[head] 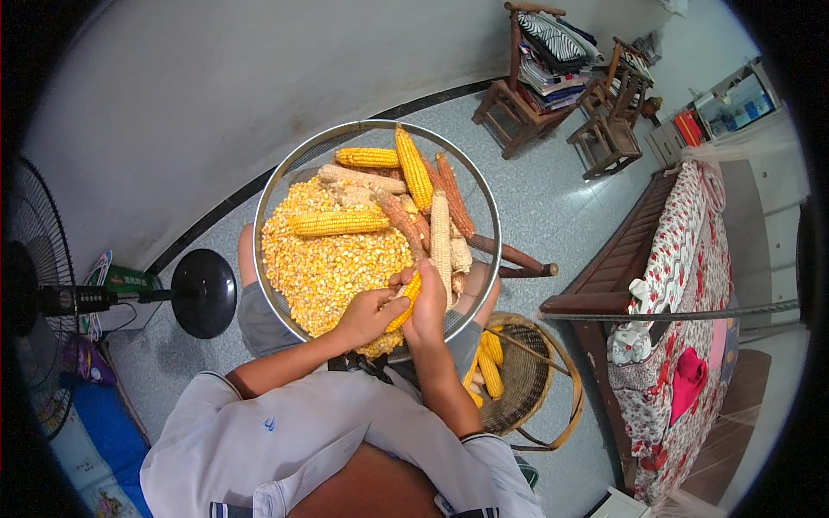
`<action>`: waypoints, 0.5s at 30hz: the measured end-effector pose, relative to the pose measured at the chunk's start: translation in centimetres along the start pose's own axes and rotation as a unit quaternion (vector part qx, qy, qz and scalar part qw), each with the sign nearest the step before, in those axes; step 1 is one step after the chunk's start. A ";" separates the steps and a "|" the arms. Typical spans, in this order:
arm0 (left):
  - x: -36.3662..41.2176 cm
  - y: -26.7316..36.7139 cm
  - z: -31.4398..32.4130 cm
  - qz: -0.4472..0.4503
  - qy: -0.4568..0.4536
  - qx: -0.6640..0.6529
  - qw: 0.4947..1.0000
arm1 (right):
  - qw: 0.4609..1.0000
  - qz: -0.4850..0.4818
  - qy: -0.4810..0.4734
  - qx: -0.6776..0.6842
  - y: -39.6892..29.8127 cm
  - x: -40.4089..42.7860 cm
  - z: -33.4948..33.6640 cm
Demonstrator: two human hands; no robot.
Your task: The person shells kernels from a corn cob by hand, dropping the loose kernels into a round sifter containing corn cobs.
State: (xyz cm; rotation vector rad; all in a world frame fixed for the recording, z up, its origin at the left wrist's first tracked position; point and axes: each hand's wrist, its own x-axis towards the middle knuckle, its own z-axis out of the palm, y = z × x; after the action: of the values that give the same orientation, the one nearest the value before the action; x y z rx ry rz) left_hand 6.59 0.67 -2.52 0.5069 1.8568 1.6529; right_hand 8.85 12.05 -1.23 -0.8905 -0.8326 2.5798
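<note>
Both my hands are on one partly shelled yellow corn cob point(408, 301), low over a round metal-rimmed sieve point(260, 265) on my lap. My right hand point(427, 304) grips the cob along its side. From the left, the thumb and fingers of my left hand point(372, 317) press on its kernels. Loose yellow corn kernels point(337, 269) are heaped in the sieve's left half. On that heap lies a full corn cob point(340, 223), with another full cob point(413, 168) near the far rim. Bare pale and reddish cobs point(440, 239) are piled on the right.
A handled wicker basket point(518, 401) with several yellow cobs stands by my right leg. A standing fan point(204, 293) is at left. To the right is a wooden bed point(592, 269) with floral bedding. Wooden chairs point(518, 123) stacked with cloth and papers stand beyond, near the wall.
</note>
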 end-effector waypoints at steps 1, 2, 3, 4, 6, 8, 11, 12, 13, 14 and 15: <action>0.1 -0.4 0.2 0.055 0.015 0.064 0.996 | 0.998 -0.031 -0.025 -0.051 0.2 0.0 -0.1; 0.1 -0.8 0.1 0.055 0.015 0.064 0.996 | 0.992 -0.062 -0.049 -0.103 0.4 0.0 -0.2; 0.0 -0.9 -0.1 0.030 0.003 0.057 0.998 | 0.992 -0.063 -0.049 -0.102 0.3 -0.1 -0.2; 0.0 -0.9 -0.3 0.006 -0.009 0.050 0.999 | 0.993 -0.051 -0.047 -0.094 0.2 -0.1 -0.3; -0.3 -0.2 -0.7 0.013 -0.019 0.069 0.997 | 0.995 -0.039 -0.045 -0.086 0.1 -0.2 -0.3; -0.4 0.1 -0.9 0.020 -0.028 0.088 0.996 | 0.995 -0.018 -0.047 -0.085 0.0 -0.3 -0.3; -0.5 -0.5 -0.7 0.014 -0.020 0.135 0.991 | 0.996 -0.006 -0.043 -0.080 -0.1 -0.4 -0.2; -0.4 -0.8 -0.2 0.011 0.018 0.081 0.996 | 0.996 -0.007 -0.043 -0.080 -0.1 -0.3 -0.3; -0.3 -1.0 0.0 0.008 0.056 0.027 0.998 | 0.997 0.014 -0.053 -0.050 0.0 -0.3 -0.5; -0.3 -1.2 0.0 0.009 0.056 0.027 0.998 | 0.997 0.035 -0.064 -0.021 0.1 -0.2 -0.7; -0.3 -1.1 0.1 0.013 0.060 0.020 0.998 | 0.997 0.034 -0.063 -0.020 0.1 -0.1 -0.9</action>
State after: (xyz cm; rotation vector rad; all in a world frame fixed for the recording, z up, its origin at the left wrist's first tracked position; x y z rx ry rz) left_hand 6.96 0.36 -3.55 0.4590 1.9806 1.7009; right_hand 9.49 12.28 -1.82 -0.7865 -0.9073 2.7120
